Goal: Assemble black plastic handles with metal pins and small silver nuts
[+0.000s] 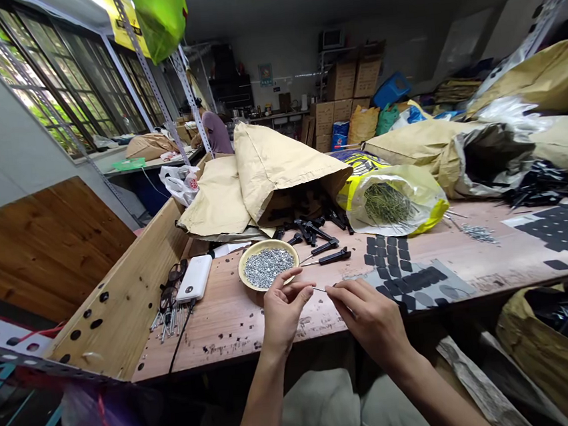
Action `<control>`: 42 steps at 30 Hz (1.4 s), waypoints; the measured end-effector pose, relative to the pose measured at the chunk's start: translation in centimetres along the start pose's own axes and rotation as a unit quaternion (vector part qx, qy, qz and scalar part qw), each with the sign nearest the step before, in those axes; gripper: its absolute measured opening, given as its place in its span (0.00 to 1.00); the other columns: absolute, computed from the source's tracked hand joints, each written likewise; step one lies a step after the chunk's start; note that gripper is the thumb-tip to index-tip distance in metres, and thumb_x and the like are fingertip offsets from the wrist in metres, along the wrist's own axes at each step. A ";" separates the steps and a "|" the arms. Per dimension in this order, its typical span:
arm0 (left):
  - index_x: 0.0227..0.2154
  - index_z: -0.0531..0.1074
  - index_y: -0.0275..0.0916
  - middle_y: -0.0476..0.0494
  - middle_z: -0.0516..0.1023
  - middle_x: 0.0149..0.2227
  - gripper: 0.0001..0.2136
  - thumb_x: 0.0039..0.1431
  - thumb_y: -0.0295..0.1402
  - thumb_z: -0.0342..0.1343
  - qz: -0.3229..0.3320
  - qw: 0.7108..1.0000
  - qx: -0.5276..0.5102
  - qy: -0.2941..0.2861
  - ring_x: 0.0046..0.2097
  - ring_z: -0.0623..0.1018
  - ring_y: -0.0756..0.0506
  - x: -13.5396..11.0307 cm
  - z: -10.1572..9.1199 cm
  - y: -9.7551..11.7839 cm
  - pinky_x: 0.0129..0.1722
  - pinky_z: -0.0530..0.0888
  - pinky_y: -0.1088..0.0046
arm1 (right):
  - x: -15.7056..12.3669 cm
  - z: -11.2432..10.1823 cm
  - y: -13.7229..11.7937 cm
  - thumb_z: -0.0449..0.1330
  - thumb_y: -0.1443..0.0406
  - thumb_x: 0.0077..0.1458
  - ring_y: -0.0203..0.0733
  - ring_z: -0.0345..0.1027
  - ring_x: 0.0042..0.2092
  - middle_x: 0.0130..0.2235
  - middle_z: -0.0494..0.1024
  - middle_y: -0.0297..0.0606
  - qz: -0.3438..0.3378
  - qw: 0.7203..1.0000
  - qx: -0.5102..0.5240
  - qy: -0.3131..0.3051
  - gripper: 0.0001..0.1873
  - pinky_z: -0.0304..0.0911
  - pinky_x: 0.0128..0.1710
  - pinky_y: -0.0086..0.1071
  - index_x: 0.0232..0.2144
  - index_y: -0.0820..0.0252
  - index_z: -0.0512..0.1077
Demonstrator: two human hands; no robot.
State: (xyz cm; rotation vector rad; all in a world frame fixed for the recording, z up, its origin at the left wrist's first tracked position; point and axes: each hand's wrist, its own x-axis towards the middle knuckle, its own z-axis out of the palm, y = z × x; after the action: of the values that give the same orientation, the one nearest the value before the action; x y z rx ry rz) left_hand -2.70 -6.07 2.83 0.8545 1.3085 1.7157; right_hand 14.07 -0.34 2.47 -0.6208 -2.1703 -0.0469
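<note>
Rod (319, 289) spans your left hand (282, 307) and right hand (369, 308), fingertips pinched onto it both sides, near the bowl (242, 274). Looks like fitting; next move likely calls for steady alignment.

Thin rod (319, 289) w/ hidden ends, detail too sm.

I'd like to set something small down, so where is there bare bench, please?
Mostly bare benchtop lies between the white device and yellow bowl; another patch lies between dark pads and metal pins. Black parts crowd the space behind and right of the bowl.
</note>
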 end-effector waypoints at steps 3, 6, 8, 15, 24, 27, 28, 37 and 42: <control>0.52 0.72 0.35 0.39 0.85 0.36 0.27 0.49 0.36 0.71 0.003 1.000 -0.004 -0.004 0.46 0.83 0.43 0.0 0.1 0.1 0.50 0.75 0.68 | -0.1 0.1 0.0 0.52 0.66 0.71 0.37 0.72 0.36 0.36 0.78 0.36 0.016 0.999 0.012 -0.032 0.10 0.58 0.33 0.29 0.42 0.58 0.74; 0.52 0.73 0.35 0.39 0.85 0.36 0.27 0.49 0.36 0.71 0.002 1.000 -0.004 -0.005 0.45 0.83 0.43 0.0 0.2 0.1 0.49 0.76 0.68 | -0.3 0.2 0.0 0.49 0.64 0.72 0.37 0.72 0.34 0.34 0.78 0.36 0.031 0.998 0.009 -0.052 0.13 0.58 0.31 0.29 0.43 0.58 0.74; 0.52 0.73 0.35 0.39 0.85 0.36 0.27 0.49 0.36 0.71 0.001 1.000 0.000 -0.002 0.45 0.83 0.43 -0.1 0.3 0.1 0.49 0.76 0.69 | -0.5 0.2 -0.1 0.49 0.64 0.73 0.37 0.73 0.35 0.35 0.78 0.37 0.031 0.999 -0.001 -0.041 0.14 0.58 0.31 0.29 0.44 0.58 0.75; 0.49 0.74 0.34 0.38 0.85 0.35 0.25 0.48 0.37 0.71 0.002 1.000 0.016 0.008 0.42 0.83 0.43 -0.1 0.6 -0.1 0.45 0.77 0.71 | -0.2 -0.4 -0.1 0.54 0.69 0.69 0.39 0.71 0.35 0.34 0.79 0.37 -0.017 0.999 -0.033 0.007 0.10 0.59 0.36 0.32 0.43 0.59 0.76; 0.53 0.73 0.36 0.41 0.85 0.39 0.34 0.42 0.42 0.74 0.019 0.998 0.059 0.030 0.44 0.83 0.42 0.8 1.2 -1.8 0.49 0.79 0.71 | -1.1 -0.5 0.5 0.51 0.65 0.70 0.37 0.72 0.33 0.33 0.78 0.36 0.096 0.993 0.021 -0.066 0.12 0.60 0.33 0.27 0.39 0.57 0.75; 0.52 0.74 0.39 0.42 0.84 0.44 0.36 0.37 0.44 0.75 0.006 0.996 0.079 0.031 0.46 0.84 0.41 1.4 1.5 -2.1 0.50 0.80 0.69 | -1.1 -0.8 0.7 0.56 0.62 0.67 0.38 0.75 0.37 0.38 0.80 0.35 0.148 0.984 0.063 -0.077 0.08 0.63 0.36 0.27 0.44 0.56 0.74; 0.52 0.74 0.39 0.42 0.84 0.43 0.37 0.36 0.44 0.75 0.000 0.996 0.087 0.032 0.46 0.84 0.40 1.4 1.7 -2.0 0.49 0.81 0.68 | -1.1 -0.9 0.8 0.57 0.62 0.66 0.38 0.76 0.38 0.39 0.81 0.34 0.158 0.981 0.075 -0.079 0.08 0.63 0.37 0.26 0.44 0.56 0.73; 0.48 0.76 0.41 0.41 0.84 0.45 0.33 0.34 0.44 0.75 -0.006 0.994 0.103 0.034 0.49 0.83 0.35 1.4 2.2 -1.8 0.53 0.80 0.61 | -1.4 0.4 0.9 0.58 0.60 0.66 0.39 0.78 0.42 0.42 0.82 0.33 0.187 0.974 0.108 -0.065 0.09 0.66 0.40 0.26 0.44 0.54 0.75; 0.58 0.71 0.42 0.37 0.78 0.57 0.37 0.42 0.43 0.72 0.007 0.997 0.073 -0.007 0.61 0.75 0.35 1.6 2.1 -2.7 0.61 0.73 0.58 | -2.5 0.4 3.0 0.54 0.63 0.68 0.38 0.76 0.40 0.38 0.81 0.36 0.206 0.968 0.136 -0.050 0.11 0.66 0.41 0.27 0.38 0.56 0.77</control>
State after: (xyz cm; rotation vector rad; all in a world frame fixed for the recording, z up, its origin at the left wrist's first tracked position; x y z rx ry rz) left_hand -1.08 -3.33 0.75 0.9592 1.4359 1.6362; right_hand 16.37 1.34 -0.21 -0.9138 -2.0498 0.5057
